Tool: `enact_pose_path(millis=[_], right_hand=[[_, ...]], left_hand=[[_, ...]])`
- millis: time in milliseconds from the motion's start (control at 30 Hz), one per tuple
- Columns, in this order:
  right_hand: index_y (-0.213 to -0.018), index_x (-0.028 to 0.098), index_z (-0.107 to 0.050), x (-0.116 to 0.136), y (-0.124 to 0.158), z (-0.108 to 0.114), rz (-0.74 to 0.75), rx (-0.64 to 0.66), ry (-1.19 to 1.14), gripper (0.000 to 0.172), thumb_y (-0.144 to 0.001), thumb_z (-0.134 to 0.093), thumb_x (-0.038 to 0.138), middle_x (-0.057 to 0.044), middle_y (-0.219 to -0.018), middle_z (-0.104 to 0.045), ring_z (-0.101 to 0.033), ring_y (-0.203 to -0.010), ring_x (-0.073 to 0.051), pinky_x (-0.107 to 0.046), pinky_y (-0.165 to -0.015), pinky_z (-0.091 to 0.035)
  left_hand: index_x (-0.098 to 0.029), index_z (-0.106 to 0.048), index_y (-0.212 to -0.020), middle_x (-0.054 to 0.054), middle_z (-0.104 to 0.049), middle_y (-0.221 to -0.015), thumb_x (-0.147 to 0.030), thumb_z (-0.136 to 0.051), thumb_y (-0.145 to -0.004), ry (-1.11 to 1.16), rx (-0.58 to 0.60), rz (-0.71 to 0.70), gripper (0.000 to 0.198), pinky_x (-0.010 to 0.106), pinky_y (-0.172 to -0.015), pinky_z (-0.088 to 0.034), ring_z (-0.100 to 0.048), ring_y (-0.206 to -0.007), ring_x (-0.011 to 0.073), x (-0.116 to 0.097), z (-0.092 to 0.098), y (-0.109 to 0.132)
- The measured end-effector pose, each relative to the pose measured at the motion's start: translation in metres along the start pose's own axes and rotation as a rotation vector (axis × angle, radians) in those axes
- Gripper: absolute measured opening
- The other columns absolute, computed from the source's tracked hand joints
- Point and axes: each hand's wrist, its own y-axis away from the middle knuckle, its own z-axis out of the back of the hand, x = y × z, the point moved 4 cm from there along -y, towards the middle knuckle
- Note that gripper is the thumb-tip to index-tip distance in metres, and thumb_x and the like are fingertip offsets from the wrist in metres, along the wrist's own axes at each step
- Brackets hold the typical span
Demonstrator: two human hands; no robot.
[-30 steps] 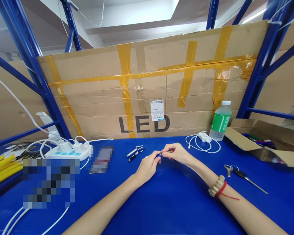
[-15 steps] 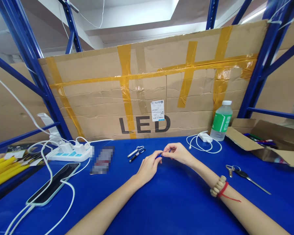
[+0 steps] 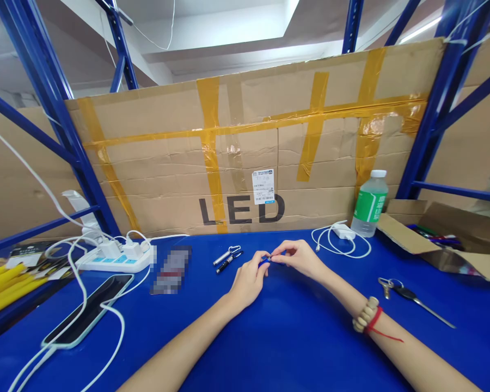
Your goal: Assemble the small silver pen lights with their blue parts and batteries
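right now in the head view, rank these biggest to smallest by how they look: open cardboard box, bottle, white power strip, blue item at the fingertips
1. Open cardboard box
2. Bottle and white power strip: too alike to rank
3. Blue item, partly hidden

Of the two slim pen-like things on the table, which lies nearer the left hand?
The black one lies nearer the left hand; the silver one beside it lies farther off.

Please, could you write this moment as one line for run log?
left hand: pinching small blue object; right hand: pinching at its end; left: silver and black pen-like objects; right: keys, plastic bottle
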Motion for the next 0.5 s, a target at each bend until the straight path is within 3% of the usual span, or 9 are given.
enact_pose_path(millis=[167, 400, 500], right_hand=[[-0.072, 0.012, -0.068, -0.0016, -0.0005, -0.0008, 0.020, 0.014, -0.012, 0.031, -0.062, -0.066, 0.042, -0.005, -0.067, -0.063, -0.047, -0.047, -0.007, -0.020, -0.045, -0.038], [-0.075, 0.010, -0.067, -0.0013, 0.0021, -0.0034, -0.040, 0.057, -0.006, 0.037, -0.064, -0.063, 0.046, -0.001, -0.050, -0.057, -0.043, -0.040, -0.006, -0.019, -0.041, -0.035], [-0.075, 0.011, -0.067, 0.0020, 0.0030, -0.0037, -0.026, 0.048, 0.024, 0.034, -0.066, -0.063, 0.044, -0.002, -0.055, -0.060, -0.045, -0.043, -0.007, -0.019, -0.042, -0.037]], left_hand=[[-0.024, -0.044, -0.113, -0.002, -0.058, -0.073, -0.029, -0.030, -0.090, -0.005, 0.013, -0.001, 0.027, 0.022, -0.068, -0.041, -0.055, -0.069, 0.0123, -0.0005, -0.0006, 0.0004], [-0.025, -0.044, -0.118, -0.001, -0.059, -0.077, -0.028, -0.027, -0.090, -0.054, 0.040, -0.013, 0.032, 0.021, -0.066, -0.040, -0.055, -0.072, 0.0126, -0.0013, -0.0003, 0.0000], [-0.024, -0.044, -0.116, -0.002, -0.058, -0.075, -0.028, -0.027, -0.090, -0.055, 0.036, -0.014, 0.031, 0.021, -0.066, -0.040, -0.055, -0.071, 0.0124, -0.0014, -0.0005, 0.0001]])
